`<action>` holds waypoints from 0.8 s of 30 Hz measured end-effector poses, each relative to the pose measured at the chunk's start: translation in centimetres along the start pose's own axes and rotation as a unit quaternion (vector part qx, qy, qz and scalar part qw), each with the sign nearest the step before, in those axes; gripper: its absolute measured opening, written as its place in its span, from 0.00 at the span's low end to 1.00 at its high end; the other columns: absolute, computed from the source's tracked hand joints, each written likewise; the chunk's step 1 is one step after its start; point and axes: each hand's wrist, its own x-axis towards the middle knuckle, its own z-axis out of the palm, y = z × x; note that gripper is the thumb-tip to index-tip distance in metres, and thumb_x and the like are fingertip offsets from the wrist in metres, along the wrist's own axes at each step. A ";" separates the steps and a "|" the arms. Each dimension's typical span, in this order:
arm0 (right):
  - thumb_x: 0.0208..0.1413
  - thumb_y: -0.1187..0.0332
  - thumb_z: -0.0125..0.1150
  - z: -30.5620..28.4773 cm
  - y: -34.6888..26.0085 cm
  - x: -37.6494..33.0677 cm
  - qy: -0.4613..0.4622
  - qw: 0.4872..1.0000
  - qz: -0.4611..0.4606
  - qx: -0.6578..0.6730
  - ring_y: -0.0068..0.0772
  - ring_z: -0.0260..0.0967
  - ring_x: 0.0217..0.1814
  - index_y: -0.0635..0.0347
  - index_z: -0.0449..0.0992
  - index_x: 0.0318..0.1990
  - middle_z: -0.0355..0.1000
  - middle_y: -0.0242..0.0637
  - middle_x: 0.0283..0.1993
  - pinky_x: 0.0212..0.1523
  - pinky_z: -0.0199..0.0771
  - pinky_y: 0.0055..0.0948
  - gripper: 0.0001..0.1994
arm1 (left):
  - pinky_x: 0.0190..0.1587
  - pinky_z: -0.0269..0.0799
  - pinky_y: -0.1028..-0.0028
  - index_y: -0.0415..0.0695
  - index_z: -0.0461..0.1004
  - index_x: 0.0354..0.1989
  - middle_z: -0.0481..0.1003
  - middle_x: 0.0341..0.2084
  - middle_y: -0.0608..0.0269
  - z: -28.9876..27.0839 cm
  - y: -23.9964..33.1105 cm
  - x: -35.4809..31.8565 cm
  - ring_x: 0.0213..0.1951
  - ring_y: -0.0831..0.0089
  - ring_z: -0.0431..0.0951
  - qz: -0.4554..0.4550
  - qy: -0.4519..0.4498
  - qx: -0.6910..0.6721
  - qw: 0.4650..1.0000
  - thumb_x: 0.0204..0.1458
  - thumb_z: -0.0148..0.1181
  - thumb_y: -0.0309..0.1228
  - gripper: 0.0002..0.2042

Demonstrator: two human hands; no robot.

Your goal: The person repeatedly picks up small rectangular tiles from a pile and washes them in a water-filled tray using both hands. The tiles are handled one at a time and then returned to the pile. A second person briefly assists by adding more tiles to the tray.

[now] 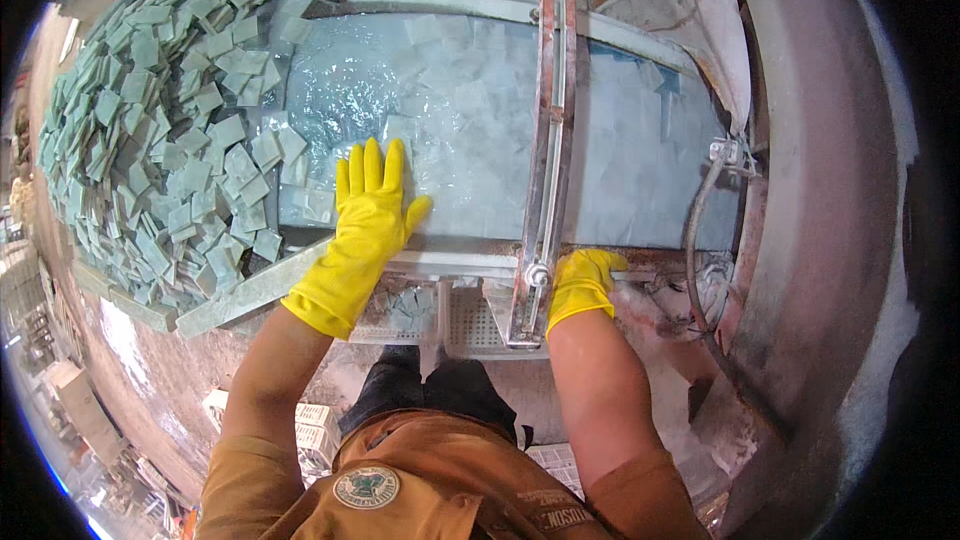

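Note:
My left hand (369,205), in a yellow rubber glove, lies flat with fingers stretched out at the near side of a wet bed (335,90). Beside its fingertips are pale square tiles (440,135), spread over the bed in a thin sheet of water. My right hand (585,280), gloved the same way, rests on the bed's near rim, just right of a metal crossbar (552,120). Its fingers bend over the rim and are mostly hidden, so what they grip, if anything, does not show.
A large heap of loose pale green tiles (150,130) is piled left of the bed. A stone-like strip (255,288) edges the heap's near side. At the right end, a hose (692,230) runs down from a fitting. White crates (316,430) stand on the floor below.

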 end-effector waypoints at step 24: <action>0.72 0.40 0.52 2.3 -3.0 6.9 0.249 0.177 0.437 0.846 0.62 0.80 0.57 0.66 0.80 0.57 0.82 0.56 0.53 0.52 0.82 0.57 0.32 | 0.76 0.54 0.39 0.45 0.73 0.72 0.69 0.71 0.36 3.5 -1.3 1.2 0.72 0.35 0.67 0.071 0.119 -0.043 0.989 0.66 0.62 0.33 0.25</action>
